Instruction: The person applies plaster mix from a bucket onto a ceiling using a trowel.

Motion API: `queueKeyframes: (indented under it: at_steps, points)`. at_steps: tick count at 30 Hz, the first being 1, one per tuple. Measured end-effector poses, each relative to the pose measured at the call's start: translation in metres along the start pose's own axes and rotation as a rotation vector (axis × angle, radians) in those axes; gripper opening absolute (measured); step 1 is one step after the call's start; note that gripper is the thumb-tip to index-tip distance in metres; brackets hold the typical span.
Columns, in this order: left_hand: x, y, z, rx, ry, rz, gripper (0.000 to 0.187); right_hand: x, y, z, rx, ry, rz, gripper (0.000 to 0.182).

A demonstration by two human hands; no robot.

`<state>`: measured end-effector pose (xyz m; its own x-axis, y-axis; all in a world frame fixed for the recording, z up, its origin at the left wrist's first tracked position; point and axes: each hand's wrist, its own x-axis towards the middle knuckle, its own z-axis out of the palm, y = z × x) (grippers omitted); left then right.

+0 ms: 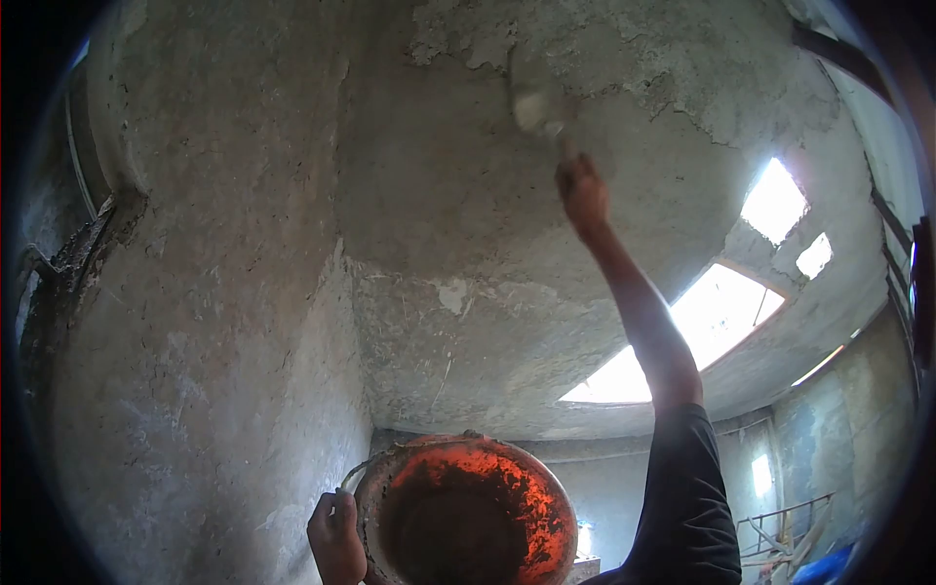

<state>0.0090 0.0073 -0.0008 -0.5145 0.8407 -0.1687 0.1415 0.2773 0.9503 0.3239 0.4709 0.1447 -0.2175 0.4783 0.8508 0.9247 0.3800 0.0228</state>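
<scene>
My right hand [585, 195] is stretched up to the grey plastered wall [429, 175], closed around the handle of a trowel [533, 105]. Its blade looks blurred and lies at or very near the wall, just below a rough-edged patch of plaster. Low in view, my left hand [337, 538] grips the side of an orange bucket [539, 502] by what looks like its handle. The bucket's inside is smeared with grey mortar [448, 531], and its mouth faces me.
A wall corner runs down left of the bucket. Bright window openings [721, 312] and a smaller square opening [776, 202] are on the right. A metal frame [790, 526] and something blue [824, 567] stand at lower right.
</scene>
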Motion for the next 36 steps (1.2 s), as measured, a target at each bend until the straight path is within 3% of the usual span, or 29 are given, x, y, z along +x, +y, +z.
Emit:
queueKeyframes:
  at_steps: [4,8,10,12,14,15,17,18,20,24,27,36]
  points:
    - [0.0,0.0,0.0,0.027,0.013,0.01,0.037,-0.042,-0.016,0.002,0.188,-0.226,-0.06,0.056]
    - [-0.001,-0.001,0.0,0.074,0.022,0.02,0.037,-0.045,-0.015,-0.014,0.236,-0.286,-0.067,0.055]
    - [-0.001,0.001,0.0,0.003,0.002,-0.002,0.037,-0.029,-0.002,-0.014,0.174,0.006,-0.098,0.054]
    - [-0.001,0.003,0.0,0.012,0.003,-0.002,0.037,-0.004,-0.006,-0.038,0.184,0.05,0.101,0.053]
    - [0.0,0.002,0.0,0.02,0.004,0.007,0.037,0.019,0.001,-0.047,0.11,0.143,0.161,0.053]
    - [0.0,-0.001,0.001,0.008,0.009,0.015,0.037,0.029,0.009,-0.044,0.112,0.143,0.16,0.053]
    - [0.0,-0.002,-0.001,0.003,0.017,0.021,0.037,0.037,0.022,-0.035,0.109,0.397,0.017,0.054]
    - [0.0,0.0,-0.002,0.016,0.001,0.0,0.037,0.034,0.016,-0.034,0.114,0.396,0.018,0.054]
    - [0.0,-0.001,-0.002,0.029,-0.016,-0.02,0.036,0.019,0.004,-0.035,0.138,0.129,0.138,0.052]
    - [0.001,-0.005,0.001,0.025,0.011,0.001,0.037,-0.041,0.0,0.011,0.108,-0.01,-0.131,0.05]
    - [0.0,-0.002,0.0,0.048,0.016,0.02,0.037,-0.055,-0.026,-0.012,0.241,-0.155,-0.088,0.048]
    - [0.0,-0.004,0.001,-0.002,0.011,-0.007,0.036,-0.004,0.005,-0.011,0.157,0.111,0.119,0.049]
